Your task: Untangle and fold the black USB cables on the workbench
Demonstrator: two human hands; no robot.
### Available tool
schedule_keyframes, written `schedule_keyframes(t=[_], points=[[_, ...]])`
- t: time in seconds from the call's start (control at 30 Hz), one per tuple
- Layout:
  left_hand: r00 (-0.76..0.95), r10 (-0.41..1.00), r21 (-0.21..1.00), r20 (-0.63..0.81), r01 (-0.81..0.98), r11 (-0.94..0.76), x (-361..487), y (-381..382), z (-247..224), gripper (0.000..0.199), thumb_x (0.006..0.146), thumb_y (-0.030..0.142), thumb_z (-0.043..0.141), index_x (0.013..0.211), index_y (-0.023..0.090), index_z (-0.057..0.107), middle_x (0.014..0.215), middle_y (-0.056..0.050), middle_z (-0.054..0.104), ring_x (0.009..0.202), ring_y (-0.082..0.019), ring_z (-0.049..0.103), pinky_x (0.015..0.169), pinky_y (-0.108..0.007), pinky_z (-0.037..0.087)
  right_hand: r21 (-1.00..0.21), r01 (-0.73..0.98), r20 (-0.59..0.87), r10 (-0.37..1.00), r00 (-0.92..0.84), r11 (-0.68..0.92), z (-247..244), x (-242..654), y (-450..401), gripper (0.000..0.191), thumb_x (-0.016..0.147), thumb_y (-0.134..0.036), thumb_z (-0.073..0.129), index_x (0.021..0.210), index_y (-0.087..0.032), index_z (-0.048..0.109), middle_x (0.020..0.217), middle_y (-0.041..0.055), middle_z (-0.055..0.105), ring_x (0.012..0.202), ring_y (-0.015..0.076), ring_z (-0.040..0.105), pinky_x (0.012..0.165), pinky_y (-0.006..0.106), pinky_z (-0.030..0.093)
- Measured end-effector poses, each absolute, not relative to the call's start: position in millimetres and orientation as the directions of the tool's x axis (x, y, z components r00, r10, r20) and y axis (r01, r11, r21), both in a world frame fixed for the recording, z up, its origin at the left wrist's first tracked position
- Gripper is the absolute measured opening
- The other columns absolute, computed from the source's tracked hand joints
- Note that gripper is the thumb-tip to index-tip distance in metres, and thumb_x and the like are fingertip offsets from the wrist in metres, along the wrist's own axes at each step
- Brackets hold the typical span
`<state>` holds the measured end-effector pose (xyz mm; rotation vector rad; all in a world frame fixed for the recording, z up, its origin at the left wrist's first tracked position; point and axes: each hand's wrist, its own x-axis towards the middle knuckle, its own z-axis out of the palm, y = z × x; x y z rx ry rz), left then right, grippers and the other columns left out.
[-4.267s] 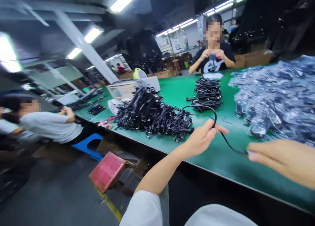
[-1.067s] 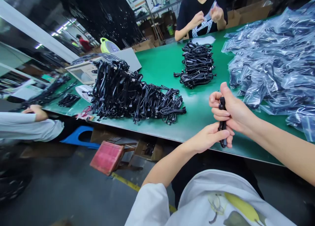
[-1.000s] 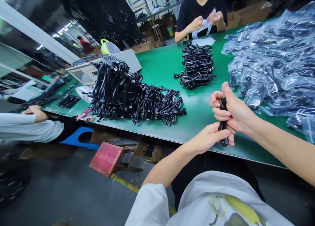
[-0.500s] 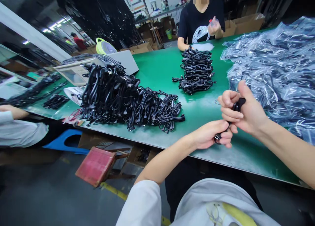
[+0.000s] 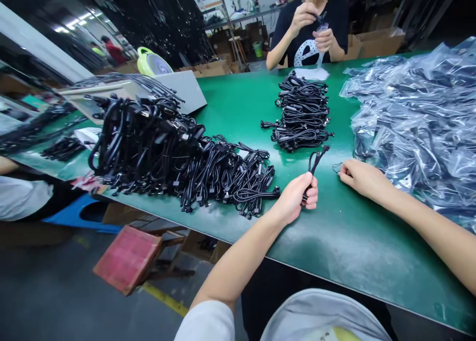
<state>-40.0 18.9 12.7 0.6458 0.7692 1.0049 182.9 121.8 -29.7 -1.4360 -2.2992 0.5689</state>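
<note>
A folded black cable (image 5: 315, 161) stands up out of my left hand (image 5: 298, 198), whose fingers are wrapped round its middle above the green table (image 5: 334, 247). To the right, my right hand (image 5: 362, 177) rests low at the tabletop with thumb and fingers pinched together. Thin dark wire ties (image 5: 336, 167) show at those fingertips. Just beyond my left hand lies a stack of bundled black cables (image 5: 303, 110). A larger heap of folded black cables (image 5: 193, 152) spreads along the table to the left.
Clear plastic bags with dark contents (image 5: 420, 118) are piled on the right. Across the table a person in a black shirt (image 5: 286, 38) holds a small bag and a dark item. A red-topped stool (image 5: 128, 256) stands below the table edge at left.
My hands have parted: the left moved left with the cable, the right came down to the wire ties on the table. The person opposite has raised both hands.
</note>
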Motion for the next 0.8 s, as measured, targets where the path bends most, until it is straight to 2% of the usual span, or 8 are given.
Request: schedule_keyframes(t=[0.17, 0.3, 0.37, 0.43, 0.5, 0.63, 0.73, 0.8], points=[[0.343, 0.888, 0.681, -0.305, -0.574, 0.455, -40.1, 23.3, 12.4, 0.039, 0.095, 0.052, 0.061, 0.081, 0.017, 0.051, 0.062, 0.007, 0.035, 0.049, -0.005, 0.033, 0.045, -0.016, 0.027, -0.518, 0.739, 0.166, 0.898, -0.407, 0.431, -4.2, 188.6, 116.7, 0.017, 0.091, -0.039, 0.057, 0.081, -0.025, 0.058, 0.083, 0.0064, 0.063, 0.07, 0.0228, 0.056, 0.065, 0.036, 0.036], [0.248, 0.913, 0.54, -0.323, -0.744, 0.393, -41.7, 32.4, 8.2, 0.035, 0.095, 0.045, 0.064, 0.079, 0.017, 0.049, 0.066, 0.005, 0.041, 0.054, -0.006, 0.043, 0.051, -0.017, 0.036, -0.562, 0.631, 0.286, 0.841, -0.458, 0.535, 31.6, 170.6, 76.7, 0.021, 0.099, -0.043, 0.052, 0.099, -0.028, 0.067, 0.094, 0.0068, 0.072, 0.083, 0.0258, 0.065, 0.076, 0.038, 0.046], [0.201, 0.908, 0.498, -0.369, -0.782, 0.376, -41.4, 36.2, 4.5, 0.036, 0.094, 0.044, 0.066, 0.077, 0.017, 0.049, 0.07, 0.003, 0.048, 0.061, -0.008, 0.051, 0.058, -0.019, 0.043, -0.484, 0.56, 0.32, 0.732, -0.602, 0.672, 38.1, 152.8, 49.4, 0.032, 0.102, -0.042, 0.047, 0.122, -0.029, 0.069, 0.105, 0.0084, 0.075, 0.09, 0.0283, 0.069, 0.08, 0.04, 0.048], [0.154, 0.902, 0.493, -0.402, -0.794, 0.355, -39.1, 38.2, 0.6, 0.037, 0.093, 0.045, 0.067, 0.077, 0.017, 0.049, 0.072, 0.001, 0.052, 0.068, -0.01, 0.057, 0.066, -0.021, 0.047, -0.398, 0.583, 0.27, 0.698, -0.663, 0.708, 33.2, 134.9, 29.5, 0.041, 0.102, -0.04, 0.044, 0.137, -0.028, 0.063, 0.106, 0.0104, 0.077, 0.082, 0.0285, 0.07, 0.069, 0.038, 0.046], [0.072, 0.921, 0.55, -0.382, -0.783, 0.289, -34.8, 38.7, -2.9, 0.038, 0.092, 0.047, 0.067, 0.076, 0.017, 0.049, 0.073, 0.001, 0.053, 0.069, -0.011, 0.056, 0.068, -0.022, 0.048, -0.452, 0.607, 0.224, 0.742, -0.632, 0.654, 22.1, 120.1, 24.4, 0.042, 0.101, -0.041, 0.048, 0.136, -0.025, 0.064, 0.108, 0.0134, 0.077, 0.081, 0.0292, 0.07, 0.064, 0.036, 0.043], [-0.182, 0.96, 0.767, -0.212, -0.639, 0.048, -26.4, 36.7, -5.3, 0.034, 0.102, 0.041, 0.051, 0.077, 0.018, 0.049, 0.077, 0.001, 0.054, 0.071, -0.01, 0.054, 0.075, -0.023, 0.047, -0.675, 0.522, 0.195, 0.809, -0.555, 0.521, 9.0, 101.3, 45.8, 0.026, 0.09, -0.039, 0.064, 0.11, -0.023, 0.067, 0.105, 0.0128, 0.076, 0.087, 0.0303, 0.069, 0.067, 0.035, 0.043], [-0.285, 0.952, 0.838, -0.108, -0.542, -0.067, -26.2, 33.3, -2.8, 0.027, 0.105, 0.035, 0.045, 0.085, 0.018, 0.052, 0.088, 0.001, 0.058, 0.083, -0.01, 0.056, 0.086, -0.022, 0.045, -0.774, 0.426, 0.202, 0.82, -0.535, 0.469, 11.1, 91.5, 56.9, 0.013, 0.09, -0.033, 0.06, 0.099, -0.024, 0.059, 0.08, 0.0032, 0.07, 0.072, 0.023, 0.066, 0.064, 0.032, 0.045], [-0.325, 0.945, 0.887, -0.016, -0.44, -0.136, -28.3, 30.7, -0.8, 0.024, 0.105, 0.036, 0.045, 0.09, 0.019, 0.053, 0.096, 0.0, 0.061, 0.092, -0.011, 0.058, 0.091, -0.022, 0.044, -0.846, 0.348, 0.179, 0.829, -0.529, 0.405, 12.5, 85.5, 55.2, 0.012, 0.091, -0.034, 0.055, 0.098, -0.024, 0.053, 0.061, -0.0056, 0.055, 0.056, 0.0177, 0.058, 0.055, 0.029, 0.043]])
